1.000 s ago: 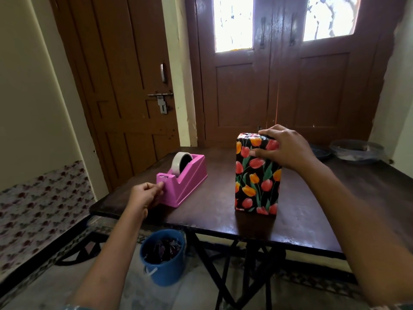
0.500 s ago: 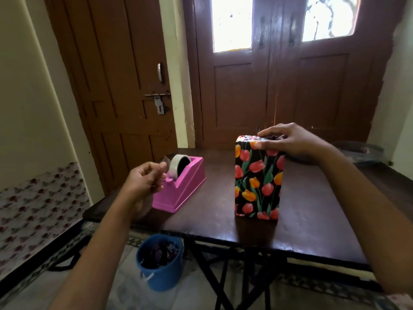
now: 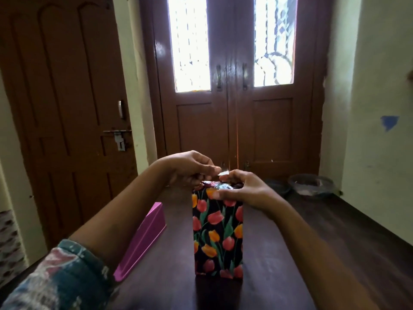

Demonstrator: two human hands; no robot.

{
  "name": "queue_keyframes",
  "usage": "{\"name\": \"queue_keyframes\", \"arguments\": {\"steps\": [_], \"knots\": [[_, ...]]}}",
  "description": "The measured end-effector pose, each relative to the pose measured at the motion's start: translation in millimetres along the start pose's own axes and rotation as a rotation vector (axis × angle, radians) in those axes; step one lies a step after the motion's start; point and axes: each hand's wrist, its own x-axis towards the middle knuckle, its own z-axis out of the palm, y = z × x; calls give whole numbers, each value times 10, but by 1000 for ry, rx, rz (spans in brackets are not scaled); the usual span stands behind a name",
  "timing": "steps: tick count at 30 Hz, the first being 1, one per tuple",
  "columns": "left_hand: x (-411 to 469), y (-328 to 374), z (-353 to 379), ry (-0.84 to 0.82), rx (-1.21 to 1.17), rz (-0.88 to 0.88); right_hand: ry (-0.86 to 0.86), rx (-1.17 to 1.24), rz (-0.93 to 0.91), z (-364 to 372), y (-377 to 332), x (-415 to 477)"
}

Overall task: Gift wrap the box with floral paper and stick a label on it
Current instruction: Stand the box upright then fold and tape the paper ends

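Change: a second ago the left hand [image 3: 190, 170] was down at the dispenser [image 3: 145, 238]; now it is up over the box [image 3: 218, 231], pinching a short strip of tape [image 3: 224, 173] between thumb and fingers
Right hand: the right hand [image 3: 242, 190] grips the box top, thumb on the front face, fingers curled over the folded paper
Box: upright on the table [image 3: 312, 242], floral paper on every face that shows
Meaning: the top fold looks ready to be taped shut; no label in sight, so that step seems still to come
Table: dark wood; dispenser left of the box and apart from it; bowls [image 3: 312, 185] at the far right
Room: brown double doors with bright panes ahead, another door to the left, pale walls
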Motion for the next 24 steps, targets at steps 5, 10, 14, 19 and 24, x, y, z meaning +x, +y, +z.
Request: {"name": "queue_keyframes", "arguments": {"steps": [5,10,14,19,24], "knots": [[128,3,-29,-87,131,-76,25,15,-16,23,-1,12],[205,70,-14,-93,188,-181,42,18,-29,59,-12,9],[236,207,10,-108,330,-284,37,-2,-39,93,-29,1],[284,361,34,-77,841,-417,31,-28,-22,79,-43,-10],[251,65,15,-144,477,-564,37,-26,1,28,-31,-61]]}}
